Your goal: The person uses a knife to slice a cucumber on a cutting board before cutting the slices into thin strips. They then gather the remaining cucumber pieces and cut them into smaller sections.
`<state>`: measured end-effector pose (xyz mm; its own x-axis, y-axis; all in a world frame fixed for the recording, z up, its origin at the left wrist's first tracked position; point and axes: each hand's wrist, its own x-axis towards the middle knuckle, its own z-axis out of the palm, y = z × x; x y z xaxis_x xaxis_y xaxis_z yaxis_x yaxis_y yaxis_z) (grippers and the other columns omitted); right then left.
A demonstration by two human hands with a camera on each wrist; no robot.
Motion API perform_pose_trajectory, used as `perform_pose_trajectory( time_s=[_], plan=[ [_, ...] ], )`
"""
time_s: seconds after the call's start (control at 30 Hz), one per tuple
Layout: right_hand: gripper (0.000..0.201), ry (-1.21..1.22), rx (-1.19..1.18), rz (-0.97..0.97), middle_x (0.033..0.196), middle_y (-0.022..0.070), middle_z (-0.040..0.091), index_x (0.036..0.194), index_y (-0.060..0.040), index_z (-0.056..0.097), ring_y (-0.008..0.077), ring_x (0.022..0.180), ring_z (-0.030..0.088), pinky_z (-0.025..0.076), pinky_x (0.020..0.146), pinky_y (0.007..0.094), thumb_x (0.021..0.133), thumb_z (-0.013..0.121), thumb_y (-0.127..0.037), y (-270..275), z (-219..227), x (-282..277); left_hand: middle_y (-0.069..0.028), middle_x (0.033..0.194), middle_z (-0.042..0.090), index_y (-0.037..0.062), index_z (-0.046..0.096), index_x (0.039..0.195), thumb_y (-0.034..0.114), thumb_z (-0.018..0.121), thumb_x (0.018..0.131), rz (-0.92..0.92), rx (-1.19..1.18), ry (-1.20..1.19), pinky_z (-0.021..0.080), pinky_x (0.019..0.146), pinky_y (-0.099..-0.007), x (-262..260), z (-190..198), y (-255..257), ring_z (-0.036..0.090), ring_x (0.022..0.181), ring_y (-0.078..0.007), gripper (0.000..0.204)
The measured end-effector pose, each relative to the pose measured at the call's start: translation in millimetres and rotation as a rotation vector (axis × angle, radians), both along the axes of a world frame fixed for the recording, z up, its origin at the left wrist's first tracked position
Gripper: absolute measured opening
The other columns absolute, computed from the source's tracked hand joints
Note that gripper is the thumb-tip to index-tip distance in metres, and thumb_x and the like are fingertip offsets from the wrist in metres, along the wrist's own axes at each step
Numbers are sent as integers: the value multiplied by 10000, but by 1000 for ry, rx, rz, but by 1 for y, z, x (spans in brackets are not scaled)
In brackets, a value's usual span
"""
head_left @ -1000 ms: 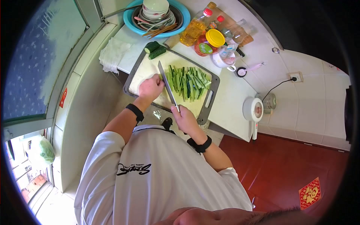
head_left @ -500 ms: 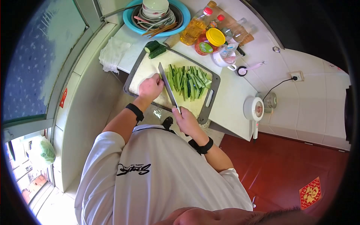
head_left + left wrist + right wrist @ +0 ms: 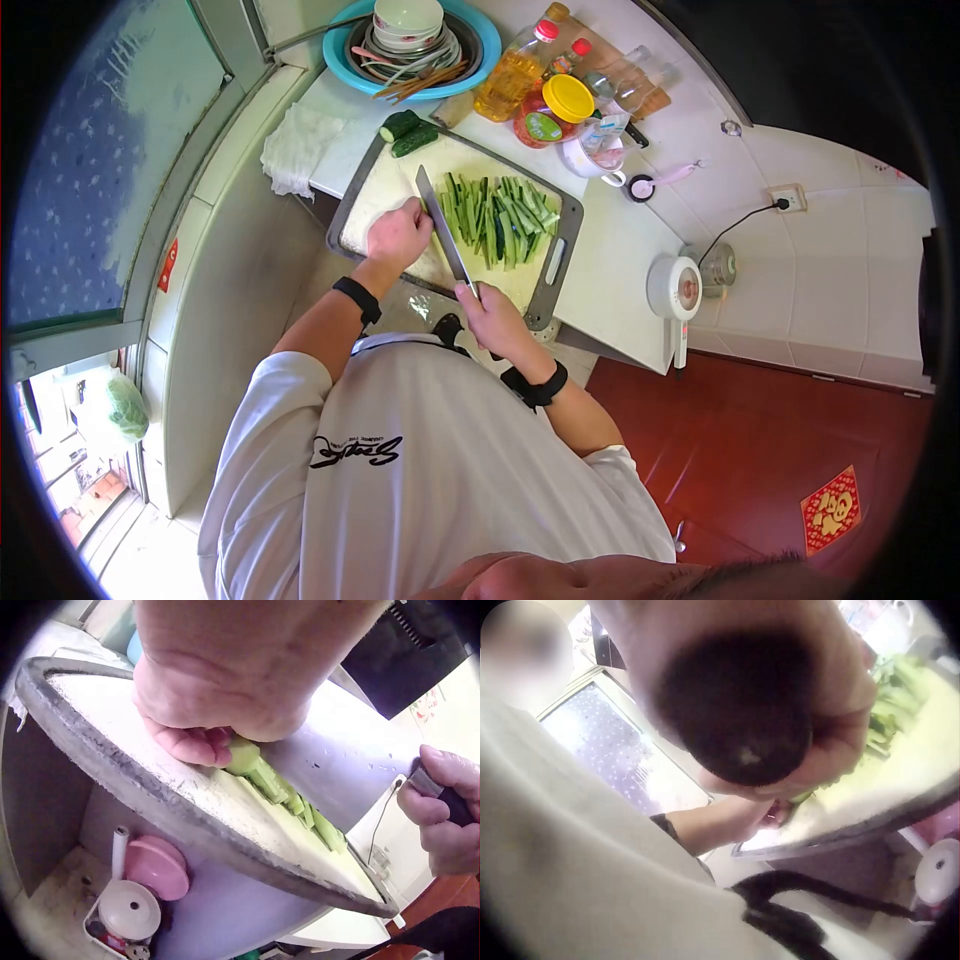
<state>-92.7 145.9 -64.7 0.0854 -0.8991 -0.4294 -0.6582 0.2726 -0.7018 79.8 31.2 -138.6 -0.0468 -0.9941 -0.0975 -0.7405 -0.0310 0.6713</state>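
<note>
A pale cutting board [image 3: 380,195] with a grey rim lies on the white counter. A pile of green cucumber strips [image 3: 497,220] covers its right half. My left hand [image 3: 399,236] curls over a cucumber piece [image 3: 246,756] on the board and holds it down beside the blade. My right hand [image 3: 495,318] grips the dark handle of a long knife [image 3: 442,230], whose blade stands on the board between my left hand and the strips. In the left wrist view the blade's flat [image 3: 337,761] rises right behind the held cucumber. Two uncut cucumber ends [image 3: 408,133] lie at the board's far corner.
A blue basin [image 3: 345,55] of bowls and chopsticks stands at the back. Oil bottles [image 3: 508,72], a yellow-lidded jar [image 3: 566,98] and a white cup [image 3: 588,156] crowd behind the board. A white cloth [image 3: 297,142] lies left; a small pan [image 3: 674,290] and plugged appliance [image 3: 717,266] sit right.
The knife and both hands have hardly moved on the board; the whole view has shifted slightly as my head moved.
</note>
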Motion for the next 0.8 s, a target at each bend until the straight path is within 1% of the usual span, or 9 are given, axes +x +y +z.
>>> perform_pose_trajectory(
  time_s=[0.1,0.13,0.2,0.23,0.37,0.47,0.5,0.57,0.8],
  plan=[
    [538,-31,194,-33,746,272,615,840,42,586,434,760,621,484,700,486,988,449,-457,-13,13,9,-162,771,661,92,570,887,278,566,876,-8,-9,-4,508,687,-505,0,-1,-1,645,750,-390,186],
    [538,-34,192,-43,746,272,615,840,42,586,434,760,621,484,700,486,988,449,-457,-18,1,12,-162,771,661,92,570,887,278,566,876,-18,-11,-6,508,687,-505,0,0,0,645,750,-390,186],
    [537,122,-166,21,763,274,629,864,44,599,440,759,626,494,700,484,988,441,-453,-32,-28,17,-177,797,678,84,572,906,315,534,899,-25,65,-50,515,721,-498,0,10,0,661,789,-390,234],
    [537,119,-173,18,763,274,629,864,44,599,440,759,626,494,700,484,988,441,-453,-37,-32,14,-177,797,678,84,572,906,315,534,899,-26,58,-53,515,721,-498,0,10,0,661,789,-390,234],
    [516,29,-113,-67,720,251,631,898,33,615,438,693,622,497,657,477,987,444,-446,-40,-27,-4,-151,777,666,68,569,892,344,611,873,107,79,69,510,703,-466,-2,12,1,660,777,-368,280],
    [499,-73,152,-214,687,239,614,874,31,602,411,676,616,484,645,465,983,469,-438,-34,2,-8,-137,768,653,52,568,888,341,660,846,158,100,167,506,696,-445,-4,5,-2,653,760,-352,306],
    [499,-74,152,-215,687,239,614,874,31,602,411,676,616,484,645,465,983,469,-438,-30,-1,-7,-129,772,651,47,570,895,335,677,833,138,118,203,506,699,-433,-6,2,-4,652,757,-336,313],
    [501,65,-97,-79,684,246,607,850,29,593,419,668,608,475,634,473,983,472,-438,-20,-7,-7,-127,763,649,50,568,889,314,676,831,145,88,212,506,696,-428,-10,-1,-4,648,747,-334,290],
    [505,65,-87,-57,707,263,607,815,26,583,442,687,601,471,645,493,980,480,-441,7,8,-9,-127,792,678,70,561,910,278,638,830,131,90,159,518,723,-429,-14,5,-4,663,789,-342,236]
  ],
)
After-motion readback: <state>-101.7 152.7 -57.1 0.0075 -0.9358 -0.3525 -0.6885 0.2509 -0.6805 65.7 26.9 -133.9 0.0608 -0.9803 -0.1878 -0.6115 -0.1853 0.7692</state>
